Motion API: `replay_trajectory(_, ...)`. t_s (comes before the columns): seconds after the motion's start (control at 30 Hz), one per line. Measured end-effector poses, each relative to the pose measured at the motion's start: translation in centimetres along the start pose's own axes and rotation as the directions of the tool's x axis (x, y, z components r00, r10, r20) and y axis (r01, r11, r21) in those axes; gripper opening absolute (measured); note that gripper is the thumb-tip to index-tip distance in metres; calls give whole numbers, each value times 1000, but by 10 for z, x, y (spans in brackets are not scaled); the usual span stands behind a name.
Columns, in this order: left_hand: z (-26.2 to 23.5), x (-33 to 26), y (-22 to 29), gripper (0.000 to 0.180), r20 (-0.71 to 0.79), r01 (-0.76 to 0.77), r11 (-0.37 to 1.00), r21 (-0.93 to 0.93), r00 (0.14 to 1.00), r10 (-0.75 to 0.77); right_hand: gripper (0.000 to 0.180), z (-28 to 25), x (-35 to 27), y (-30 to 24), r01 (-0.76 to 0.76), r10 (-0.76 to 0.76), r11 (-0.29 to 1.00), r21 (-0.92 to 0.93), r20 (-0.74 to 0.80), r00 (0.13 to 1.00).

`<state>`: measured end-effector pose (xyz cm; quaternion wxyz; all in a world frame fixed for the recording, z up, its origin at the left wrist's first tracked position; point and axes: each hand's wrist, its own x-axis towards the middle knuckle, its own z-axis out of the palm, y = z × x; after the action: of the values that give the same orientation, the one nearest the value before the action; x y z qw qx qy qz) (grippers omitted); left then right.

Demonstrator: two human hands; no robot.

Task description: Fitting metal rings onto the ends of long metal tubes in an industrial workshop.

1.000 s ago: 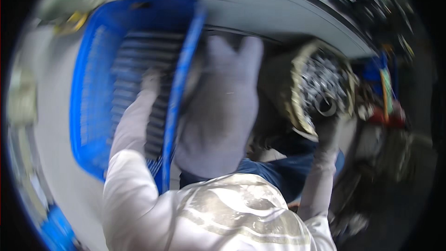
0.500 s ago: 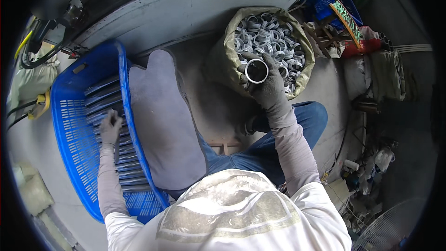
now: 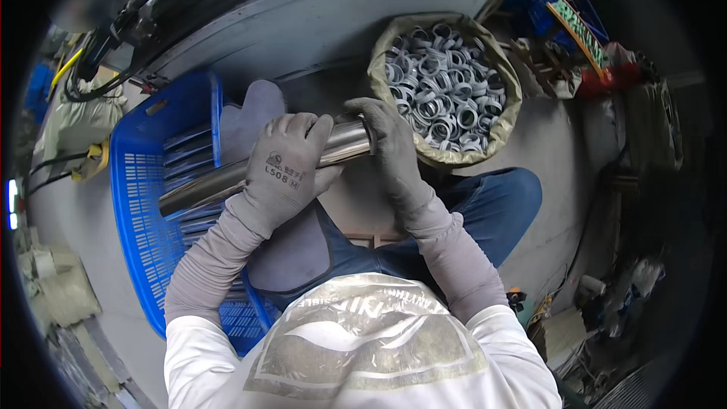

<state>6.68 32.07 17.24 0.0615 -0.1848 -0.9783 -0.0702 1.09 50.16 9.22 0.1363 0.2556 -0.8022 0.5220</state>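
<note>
At left stands a blue crate (image 3: 144,235), with tubes (image 3: 187,153) lying inside. Over it, one shiny tube (image 3: 208,185) slants up to the right. The left grip (image 3: 288,155) is closed around its middle, above a grey pad (image 3: 295,254). The right grip (image 3: 390,155) curls around its right end. Farther right, a sack (image 3: 435,157) holds many rings (image 3: 443,83).

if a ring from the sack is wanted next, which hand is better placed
Probably the right hand: it is at the end of the metal tube nearest the sack of rings, while the left hand grips the tube farther away.
</note>
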Motion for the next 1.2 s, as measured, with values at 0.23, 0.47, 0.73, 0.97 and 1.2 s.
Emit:
replay_trajectory(0.23, 11, 10, 8, 71, 47, -34, 999, -19, 998, 34, 28, -4, -1, 4, -148, 144, 985, 93, 44, 989)
replay_trajectory(0.47, 14, 15, 5, 72, 154, 26, 1000, -9, 988, -24, 28, 20, -4, 16, -325, 314, 926, 194, 83, 946)
replay_trajectory(0.73, 10, -36, 30, 45, 57, 218, 419, -881, 929, -365, 42, -37, 2, 35, -374, 404, 903, 212, -121, 907)
replay_trajectory(0.97, -21, 20, -31, 41, -500, -280, 465, -840, 734, -461, 44, -49, 2, 104, -391, 390, 897, 207, 48, 920)
replay_trajectory(1.2, -89, 34, 7, 39, -239, 155, 931, -330, 941, -241, 62, -119, -25, 163, -360, 834, 388, -848, 156, 530)
